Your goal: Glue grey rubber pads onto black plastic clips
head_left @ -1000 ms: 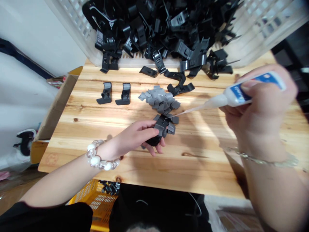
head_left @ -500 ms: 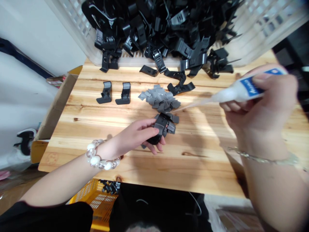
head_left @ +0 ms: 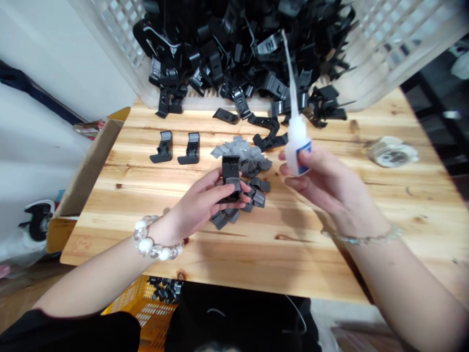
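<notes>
Between the thumb and fingers of my left hand [head_left: 205, 198] is a black plastic clip [head_left: 230, 171], held above the table. My right hand [head_left: 330, 186] grips a white glue bottle [head_left: 297, 142] with a blue label, its long thin nozzle pointing up and away from me. Under and beyond the clip lie small grey pads [head_left: 240, 149] in a loose pile, with more grey pads [head_left: 258, 195] nearer me, partly hidden by my left hand. Two black clips, one [head_left: 163, 146] beside another [head_left: 189, 148], stand to the left of the pile.
A white plastic basket [head_left: 366, 93] full of black clips [head_left: 220, 54] stands at the table's far side, with several spilled before it. A roll of clear tape [head_left: 391, 151] lies at the right. Below the near edge is a yellow crate [head_left: 146, 313]; a cardboard box [head_left: 88, 166] stands left.
My right hand has swung the glue bottle from pointing down-left at the clip to upright, moving left. My left hand has raised and turned the clip slightly. The tape roll has come into view.
</notes>
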A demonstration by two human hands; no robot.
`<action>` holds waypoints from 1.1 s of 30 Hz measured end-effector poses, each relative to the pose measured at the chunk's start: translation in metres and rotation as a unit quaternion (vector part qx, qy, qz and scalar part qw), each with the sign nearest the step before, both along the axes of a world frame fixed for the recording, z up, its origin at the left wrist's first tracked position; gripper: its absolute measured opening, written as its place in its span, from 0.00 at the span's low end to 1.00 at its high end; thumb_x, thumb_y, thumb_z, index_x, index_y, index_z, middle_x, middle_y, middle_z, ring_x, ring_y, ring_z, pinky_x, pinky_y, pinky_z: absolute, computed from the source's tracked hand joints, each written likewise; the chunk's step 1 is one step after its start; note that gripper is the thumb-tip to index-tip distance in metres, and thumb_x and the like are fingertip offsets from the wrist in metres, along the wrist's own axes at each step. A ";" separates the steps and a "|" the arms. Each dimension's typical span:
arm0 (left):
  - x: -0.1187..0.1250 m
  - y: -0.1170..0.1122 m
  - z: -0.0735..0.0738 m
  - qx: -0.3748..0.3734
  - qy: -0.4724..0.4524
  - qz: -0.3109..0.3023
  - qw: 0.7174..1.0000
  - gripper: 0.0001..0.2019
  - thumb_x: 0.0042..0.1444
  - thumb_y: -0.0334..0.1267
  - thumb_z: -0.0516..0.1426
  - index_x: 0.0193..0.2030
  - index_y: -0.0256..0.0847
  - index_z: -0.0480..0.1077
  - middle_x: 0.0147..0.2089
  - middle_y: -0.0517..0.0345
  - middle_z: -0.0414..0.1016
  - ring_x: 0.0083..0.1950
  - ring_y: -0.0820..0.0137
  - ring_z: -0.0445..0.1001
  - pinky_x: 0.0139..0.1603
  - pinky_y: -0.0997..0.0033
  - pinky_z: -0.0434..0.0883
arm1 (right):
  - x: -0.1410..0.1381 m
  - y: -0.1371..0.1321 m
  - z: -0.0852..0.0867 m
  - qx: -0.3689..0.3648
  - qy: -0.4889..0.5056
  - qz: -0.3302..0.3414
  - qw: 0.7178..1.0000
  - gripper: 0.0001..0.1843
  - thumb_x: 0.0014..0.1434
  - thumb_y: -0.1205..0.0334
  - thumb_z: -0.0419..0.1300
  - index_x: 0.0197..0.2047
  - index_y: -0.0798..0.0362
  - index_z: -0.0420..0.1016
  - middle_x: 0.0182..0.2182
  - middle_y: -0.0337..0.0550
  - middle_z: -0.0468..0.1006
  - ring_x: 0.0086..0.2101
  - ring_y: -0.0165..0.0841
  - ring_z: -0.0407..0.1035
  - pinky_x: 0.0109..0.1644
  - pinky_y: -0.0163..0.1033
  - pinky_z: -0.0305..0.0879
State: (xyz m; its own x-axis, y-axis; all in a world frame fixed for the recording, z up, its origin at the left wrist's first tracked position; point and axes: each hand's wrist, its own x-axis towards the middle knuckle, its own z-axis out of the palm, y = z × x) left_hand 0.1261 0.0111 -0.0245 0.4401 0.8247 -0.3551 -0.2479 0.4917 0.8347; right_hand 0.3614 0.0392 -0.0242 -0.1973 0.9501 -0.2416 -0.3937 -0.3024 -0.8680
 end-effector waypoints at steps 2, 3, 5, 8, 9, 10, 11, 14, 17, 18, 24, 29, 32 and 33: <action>0.000 0.000 -0.001 -0.001 -0.007 -0.003 1.000 0.08 0.61 0.34 0.58 0.46 0.36 0.70 0.45 0.53 0.78 0.43 0.67 0.79 0.50 0.62 0.75 | -0.004 -0.005 -0.005 -0.014 -0.003 0.073 0.997 0.16 0.46 0.62 0.71 0.37 0.53 0.71 0.35 0.41 0.78 0.28 0.27 0.72 0.20 0.28 0.55; 0.000 0.000 -0.001 0.000 -0.007 -0.004 1.000 0.07 0.61 0.35 0.58 0.45 0.35 0.70 0.45 0.53 0.78 0.43 0.68 0.79 0.50 0.63 0.75 | -0.005 -0.007 -0.008 -0.022 -0.008 0.105 0.994 0.17 0.46 0.63 0.71 0.37 0.52 0.70 0.35 0.42 0.78 0.29 0.28 0.72 0.21 0.28 0.57; 0.000 0.000 -0.001 0.002 0.001 0.002 1.000 0.07 0.61 0.36 0.59 0.44 0.35 0.71 0.45 0.52 0.78 0.44 0.67 0.79 0.51 0.64 0.75 | -0.006 -0.008 -0.015 -0.035 -0.012 0.154 0.987 0.17 0.47 0.64 0.72 0.36 0.51 0.68 0.33 0.40 0.78 0.29 0.29 0.73 0.21 0.28 0.59; 0.000 0.001 -0.001 0.006 0.013 0.019 1.000 0.08 0.61 0.37 0.59 0.44 0.36 0.70 0.44 0.52 0.78 0.44 0.67 0.78 0.49 0.65 0.75 | -0.005 -0.007 -0.021 -0.027 -0.012 0.197 0.980 0.18 0.48 0.64 0.72 0.36 0.50 0.67 0.32 0.39 0.78 0.30 0.30 0.74 0.21 0.28 0.60; 0.000 0.001 -0.001 0.007 0.014 0.024 1.000 0.07 0.61 0.37 0.59 0.44 0.36 0.70 0.44 0.52 0.78 0.43 0.67 0.78 0.46 0.66 0.76 | -0.004 -0.006 -0.021 -0.024 -0.016 0.200 0.979 0.18 0.48 0.64 0.72 0.36 0.50 0.67 0.31 0.39 0.78 0.30 0.30 0.74 0.20 0.27 0.60; 0.000 0.001 -0.001 0.008 0.016 0.027 0.999 0.07 0.61 0.37 0.58 0.44 0.36 0.70 0.44 0.52 0.77 0.43 0.67 0.78 0.43 0.67 0.77 | -0.004 -0.005 -0.021 -0.023 -0.021 0.200 0.979 0.18 0.48 0.64 0.72 0.36 0.50 0.66 0.30 0.39 0.78 0.29 0.30 0.74 0.20 0.27 0.60; 0.000 0.001 -0.001 0.009 0.017 0.029 0.999 0.07 0.61 0.36 0.58 0.44 0.37 0.70 0.44 0.52 0.77 0.42 0.67 0.78 0.39 0.68 0.77 | -0.003 -0.005 -0.020 -0.024 -0.027 0.196 0.980 0.18 0.47 0.63 0.72 0.35 0.51 0.66 0.30 0.38 0.78 0.28 0.30 0.73 0.19 0.27 0.59; 0.000 0.000 0.001 0.016 0.017 0.027 0.999 0.07 0.61 0.36 0.58 0.44 0.36 0.69 0.44 0.51 0.76 0.41 0.68 0.77 0.34 0.72 0.77 | -0.002 -0.005 -0.014 -0.028 -0.044 0.182 0.982 0.20 0.46 0.63 0.73 0.35 0.51 0.65 0.31 0.39 0.78 0.28 0.29 0.73 0.18 0.26 0.59; 0.000 0.000 0.000 0.018 0.005 0.022 1.000 0.08 0.61 0.35 0.58 0.45 0.36 0.68 0.44 0.52 0.76 0.41 0.69 0.77 0.34 0.73 0.77 | 0.000 -0.004 -0.012 -0.029 -0.058 0.180 0.981 0.20 0.47 0.64 0.72 0.36 0.51 0.64 0.32 0.39 0.78 0.28 0.27 0.72 0.18 0.26 0.59; -0.001 0.000 0.000 0.018 0.001 0.023 1.000 0.07 0.61 0.35 0.58 0.45 0.36 0.69 0.44 0.52 0.76 0.41 0.69 0.77 0.34 0.73 0.77 | 0.001 -0.004 -0.012 -0.028 -0.064 0.185 0.980 0.20 0.48 0.64 0.71 0.37 0.51 0.64 0.32 0.39 0.78 0.27 0.26 0.71 0.18 0.25 0.59; -0.005 0.004 0.002 0.032 -0.014 0.061 0.998 0.10 0.61 0.33 0.57 0.48 0.37 0.69 0.40 0.53 0.78 0.40 0.69 0.78 0.41 0.68 0.78 | 0.016 -0.001 -0.009 -0.007 -0.134 0.200 0.971 0.18 0.50 0.66 0.70 0.40 0.51 0.66 0.28 0.36 0.77 0.24 0.24 0.69 0.19 0.26 0.61; -0.006 0.005 0.008 0.051 0.029 0.065 0.996 0.10 0.60 0.34 0.56 0.48 0.34 0.69 0.39 0.53 0.77 0.36 0.69 0.79 0.38 0.68 0.78 | 0.033 0.003 0.008 0.019 -0.186 0.232 0.955 0.15 0.50 0.68 0.68 0.38 0.53 0.67 0.25 0.36 0.76 0.19 0.22 0.65 0.18 0.27 0.57; -0.006 0.004 0.009 0.059 0.047 0.050 0.996 0.10 0.60 0.36 0.57 0.46 0.34 0.70 0.40 0.52 0.77 0.35 0.69 0.79 0.37 0.68 0.79 | 0.040 0.004 0.014 0.018 -0.228 0.243 0.943 0.15 0.48 0.68 0.67 0.38 0.52 0.68 0.24 0.36 0.75 0.19 0.23 0.63 0.19 0.28 0.56; -0.006 0.003 0.009 0.060 0.049 0.045 0.996 0.10 0.60 0.36 0.57 0.46 0.34 0.70 0.40 0.52 0.77 0.34 0.69 0.79 0.36 0.68 0.79 | 0.041 0.004 0.014 0.016 -0.240 0.239 0.941 0.15 0.48 0.68 0.67 0.38 0.52 0.68 0.24 0.36 0.75 0.19 0.23 0.63 0.19 0.28 0.56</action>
